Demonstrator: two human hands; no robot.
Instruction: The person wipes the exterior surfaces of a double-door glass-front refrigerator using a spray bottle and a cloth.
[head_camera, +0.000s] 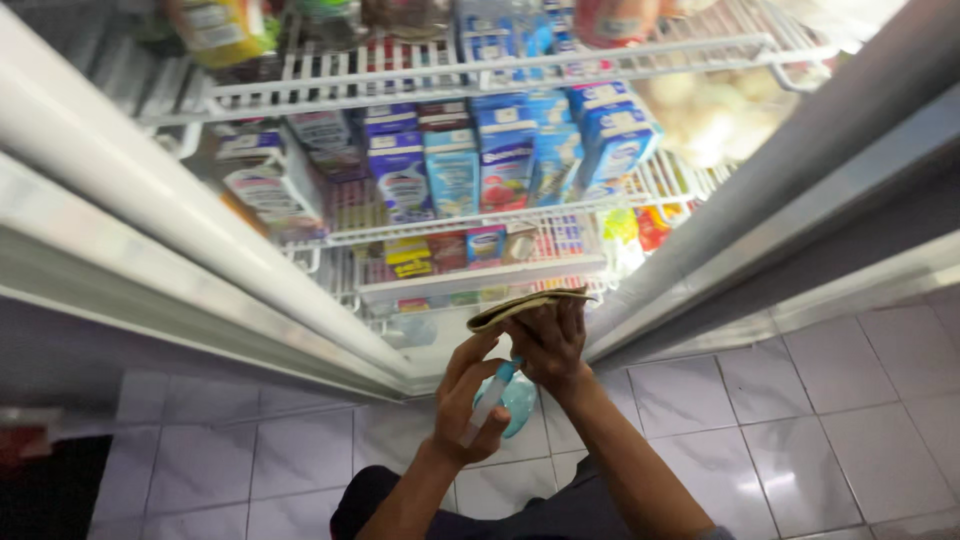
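Observation:
I look down into an open display fridge (300, 300). My left hand (468, 405) is closed around a pale turquoise spray bottle (512, 400), with its fingers reaching up by the nozzle. Just right of it, my right hand (552, 345) grips a folded tan cloth (525, 305), held flat at the fridge's bottom front edge. Both hands are close together, almost touching, over the fridge's lower sill.
White wire shelves (480, 70) carry blue drink cartons (505, 160) and other packets. Small coloured packs (450, 250) sit on the lower shelf. The metal door frame (760, 210) slants on the right, another frame on the left. Grey floor tiles (800, 420) lie below.

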